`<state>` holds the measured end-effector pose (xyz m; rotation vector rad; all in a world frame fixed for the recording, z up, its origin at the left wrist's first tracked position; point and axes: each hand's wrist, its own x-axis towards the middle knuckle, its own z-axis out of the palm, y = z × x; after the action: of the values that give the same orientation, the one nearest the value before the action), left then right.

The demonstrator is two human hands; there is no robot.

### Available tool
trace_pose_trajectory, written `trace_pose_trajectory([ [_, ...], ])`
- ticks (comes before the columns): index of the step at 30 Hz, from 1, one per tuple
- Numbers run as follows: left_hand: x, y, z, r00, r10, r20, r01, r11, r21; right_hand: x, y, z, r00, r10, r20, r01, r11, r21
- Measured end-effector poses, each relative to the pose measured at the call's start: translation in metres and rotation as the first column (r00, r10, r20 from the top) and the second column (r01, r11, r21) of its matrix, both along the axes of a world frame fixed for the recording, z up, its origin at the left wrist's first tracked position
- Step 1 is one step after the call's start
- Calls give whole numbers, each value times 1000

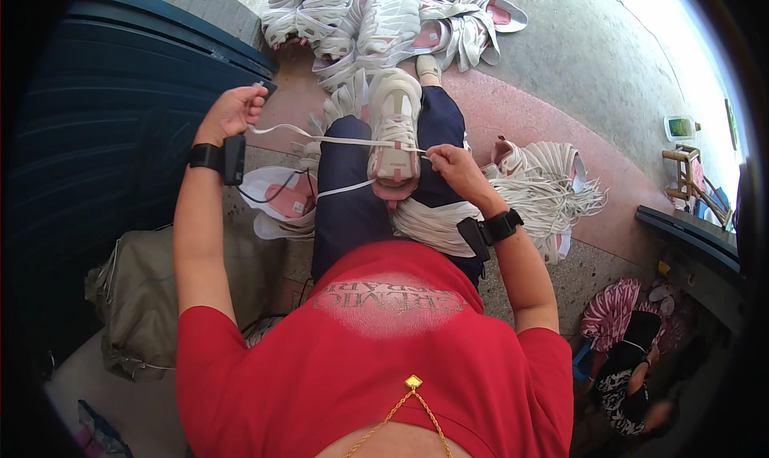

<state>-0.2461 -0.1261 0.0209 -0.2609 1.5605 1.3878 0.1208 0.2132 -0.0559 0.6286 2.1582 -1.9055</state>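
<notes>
A white and beige sneaker (395, 133) with pink at its heel rests between my thighs, toe pointing away from me. Its white shoelace (320, 138) runs across the upper and out to the left. My left hand (232, 112) is raised on that side, fingers closed on the lace, a short tip of it showing above them. Close by the shoe's right side, my right hand (456, 169) pinches the lace at the eyelets. Another white strand (346, 189) trails from the shoe over my left thigh.
Stacked white shoe uppers (388, 25) lie ahead. A bundle of white laces (553, 193) hangs over uppers on the right, and pink-lined uppers (280, 201) lie left. A dark blue metal door (136, 97) stands left, above a grey-green covered bundle (172, 298). Another person (633, 370) sits lower right.
</notes>
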Motion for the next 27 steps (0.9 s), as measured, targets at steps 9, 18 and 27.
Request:
trace_pose_trajectory([
  [9,-34,1,83,725,134,-676,-156,987,28,-9,-26,-11,988,16,-152,66,849,524],
  [18,182,97,-35,692,-536,-483,453,844,-287,-15,-41,-17,977,100,-191,98,581,808],
  [27,207,106,-70,-159,-677,-718,225,684,-694,-22,-41,-13,929,311,-199,70,381,922],
])
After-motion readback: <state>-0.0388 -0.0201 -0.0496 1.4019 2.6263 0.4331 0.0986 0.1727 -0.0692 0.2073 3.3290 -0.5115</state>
